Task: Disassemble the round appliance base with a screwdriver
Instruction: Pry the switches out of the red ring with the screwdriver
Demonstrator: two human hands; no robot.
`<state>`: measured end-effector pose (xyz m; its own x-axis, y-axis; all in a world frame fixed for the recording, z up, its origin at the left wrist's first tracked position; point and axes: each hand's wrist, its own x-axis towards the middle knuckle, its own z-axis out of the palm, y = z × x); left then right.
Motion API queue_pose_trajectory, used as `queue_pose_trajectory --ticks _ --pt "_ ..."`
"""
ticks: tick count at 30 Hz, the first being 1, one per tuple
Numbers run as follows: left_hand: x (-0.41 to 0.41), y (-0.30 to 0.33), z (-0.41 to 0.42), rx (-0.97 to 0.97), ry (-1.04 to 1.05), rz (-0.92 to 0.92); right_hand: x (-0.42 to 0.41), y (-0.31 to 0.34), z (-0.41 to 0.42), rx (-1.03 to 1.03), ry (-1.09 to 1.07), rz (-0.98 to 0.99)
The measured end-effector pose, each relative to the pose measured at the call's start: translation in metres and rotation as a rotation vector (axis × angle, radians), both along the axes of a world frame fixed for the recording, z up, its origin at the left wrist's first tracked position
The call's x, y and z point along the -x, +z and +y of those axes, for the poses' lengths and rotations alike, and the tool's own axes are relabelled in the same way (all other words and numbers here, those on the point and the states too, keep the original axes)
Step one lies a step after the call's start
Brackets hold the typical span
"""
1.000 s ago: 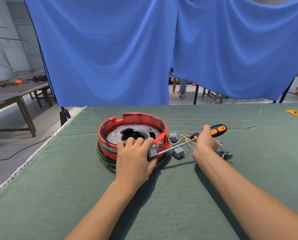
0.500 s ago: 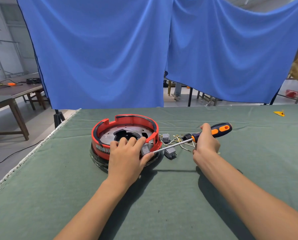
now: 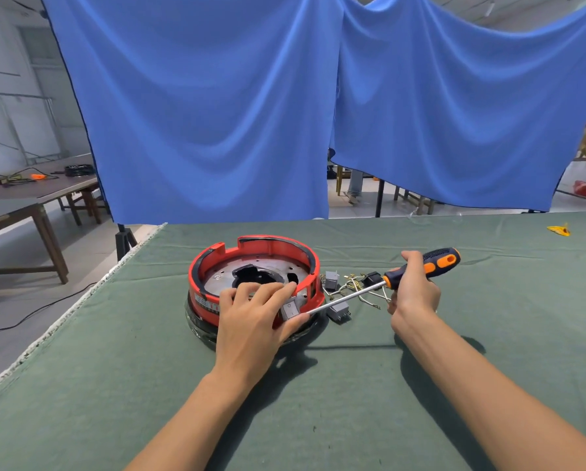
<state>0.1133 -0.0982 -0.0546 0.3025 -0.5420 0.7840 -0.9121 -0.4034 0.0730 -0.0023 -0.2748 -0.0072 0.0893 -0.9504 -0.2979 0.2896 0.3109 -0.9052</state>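
The round appliance base (image 3: 213, 263) has a red rim, a metal plate inside and a dark lower ring; it sits on the green cloth left of centre. My left hand (image 3: 254, 317) grips its near rim, fingers curled over the edge, thumb beside a grey switch block (image 3: 289, 309). My right hand (image 3: 415, 287) holds the screwdriver (image 3: 434, 263) by its black and orange handle. The steel shaft slants down-left, its tip at the switch block by my left thumb.
Small grey parts (image 3: 332, 278) and loose wires with brass terminals (image 3: 352, 285) lie just right of the base. A yellow scrap (image 3: 560, 229) lies far right. The cloth's frayed left edge (image 3: 57, 321) marks the table side. Blue curtains (image 3: 216, 113) hang behind; wooden tables (image 3: 29, 198) stand at left.
The hands keep their grips on the base and the screwdriver. The camera shifted a little, and the screwdriver handle sits slightly higher and farther right than before.
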Motion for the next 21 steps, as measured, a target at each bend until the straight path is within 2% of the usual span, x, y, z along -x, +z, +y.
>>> queue_pose_trajectory --ticks 9,13,16,21 --pt "0.002 0.001 0.000 0.056 -0.076 0.123 -0.001 -0.006 -0.021 -0.133 0.026 -0.119" --pt "0.008 0.003 -0.003 0.161 -0.121 0.177 -0.001 0.007 -0.027 -0.215 0.167 -0.347" --pt "0.013 0.006 -0.005 0.161 -0.139 0.206 0.000 0.017 -0.026 -0.247 0.263 -0.522" --pt "0.023 0.023 -0.009 0.247 -0.182 0.215 0.003 0.028 -0.016 -0.215 0.415 -0.518"
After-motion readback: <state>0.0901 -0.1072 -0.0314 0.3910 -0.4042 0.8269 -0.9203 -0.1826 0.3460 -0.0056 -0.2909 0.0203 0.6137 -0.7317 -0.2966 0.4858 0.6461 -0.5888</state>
